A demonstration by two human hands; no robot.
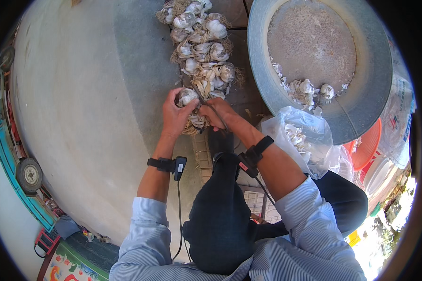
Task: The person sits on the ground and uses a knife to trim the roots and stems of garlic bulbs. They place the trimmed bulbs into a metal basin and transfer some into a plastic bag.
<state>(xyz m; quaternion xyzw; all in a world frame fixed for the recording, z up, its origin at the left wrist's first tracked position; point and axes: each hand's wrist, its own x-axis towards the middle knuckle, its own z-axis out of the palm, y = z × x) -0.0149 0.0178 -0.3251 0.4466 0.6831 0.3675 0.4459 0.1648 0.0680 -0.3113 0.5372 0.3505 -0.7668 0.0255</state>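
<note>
A long braid of dried garlic bulbs, with stems and roots attached, lies on the ground in front of me. At its near end my left hand grips a whitish garlic bulb between thumb and fingers. Close on its right, my right hand is closed around a dark metal cutting tool, probably scissors or shears, whose narrow tip points up beside the bulb. The fingers partly hide the tool's handle. Dry stems of the braid hang just below both hands.
A round galvanized metal tub at the upper right holds garlic bulbs and loose skins. Nearer me are a clear plastic bag of garlic skins and an orange plastic basket. My knees are beneath my arms. A wheeled cart stands at far left.
</note>
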